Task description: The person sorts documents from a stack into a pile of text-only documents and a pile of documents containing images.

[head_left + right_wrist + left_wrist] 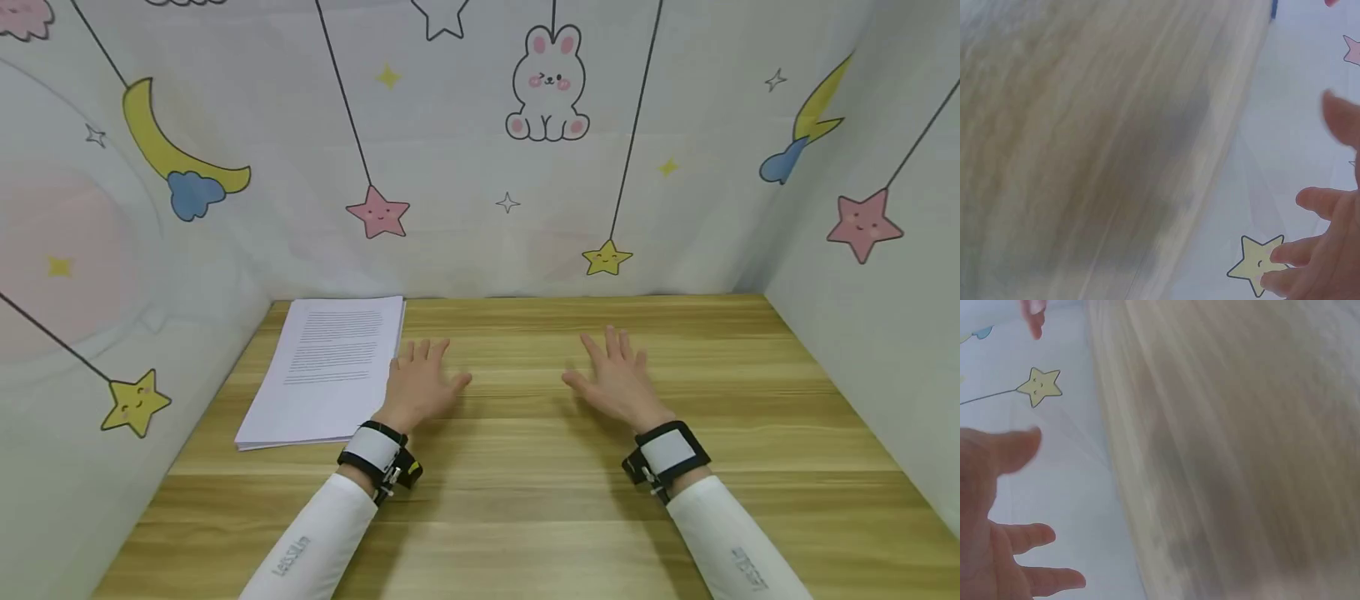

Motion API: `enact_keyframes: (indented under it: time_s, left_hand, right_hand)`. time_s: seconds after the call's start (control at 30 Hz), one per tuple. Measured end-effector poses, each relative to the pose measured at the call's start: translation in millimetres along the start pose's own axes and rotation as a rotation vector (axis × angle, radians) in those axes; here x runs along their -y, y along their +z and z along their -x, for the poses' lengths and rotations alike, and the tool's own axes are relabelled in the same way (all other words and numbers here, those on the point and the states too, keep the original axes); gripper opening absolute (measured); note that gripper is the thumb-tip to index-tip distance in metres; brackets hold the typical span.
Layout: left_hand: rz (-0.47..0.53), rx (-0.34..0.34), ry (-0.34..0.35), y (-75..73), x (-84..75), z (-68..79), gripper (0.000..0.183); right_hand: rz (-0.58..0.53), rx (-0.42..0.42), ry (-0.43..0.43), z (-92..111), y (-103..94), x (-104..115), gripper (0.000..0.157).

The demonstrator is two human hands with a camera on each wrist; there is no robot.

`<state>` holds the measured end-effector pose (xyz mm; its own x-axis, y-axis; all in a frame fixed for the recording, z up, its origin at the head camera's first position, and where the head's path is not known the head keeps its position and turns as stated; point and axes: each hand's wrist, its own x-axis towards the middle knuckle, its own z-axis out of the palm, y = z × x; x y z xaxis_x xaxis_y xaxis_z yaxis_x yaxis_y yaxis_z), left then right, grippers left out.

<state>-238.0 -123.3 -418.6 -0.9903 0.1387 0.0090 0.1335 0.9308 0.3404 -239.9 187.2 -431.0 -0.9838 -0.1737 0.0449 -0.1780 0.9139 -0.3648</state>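
Note:
Fingers spread, my left hand (422, 385) hovers over the table just right of a stack of printed paper (330, 367), overlapping its right edge in the head view. My right hand (619, 382) is held over the table's right half, its fingers also spread. Neither hand holds anything. The top sheet carries two blocks of dark text too small to read. In the left wrist view the thumb and fingers of the left hand (997, 519) show at the left; the right wrist view has the right hand (1329, 250) at its right edge.
The wood-grain table (517, 517) meets a white cloth backdrop (465, 167) at the back, with cloth walls on both sides. Moons, stars and a rabbit (551, 87) are printed on the cloth. Both forearms wear white sleeves and black-and-white wrist straps (667, 450).

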Motion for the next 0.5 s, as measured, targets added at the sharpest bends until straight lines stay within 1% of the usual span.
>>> enact_keyframes:
  time_s: [0.17,0.3,0.4,0.5]
  left_hand:
    - [0.048,-0.048,-0.008,-16.2,19.3,-2.2,0.062]
    - [0.060,-0.063,-0.023,-31.6,41.2,-2.4,0.059]
    - [0.066,-0.070,-0.041,-42.7,59.5,-2.1,0.057]
    - [0.059,-0.062,-0.063,-50.9,77.0,-1.2,0.057]
  right_hand:
    - [-0.050,-0.049,-0.024,-1,-2.2,2,0.071]
    - [-0.093,-0.090,-0.043,-1,-2.8,6,0.064]
    - [-0.123,-0.088,-0.046,-2,-2.2,11,0.061]
    - [-0.148,-0.063,-0.041,-2,-0.6,15,0.061]
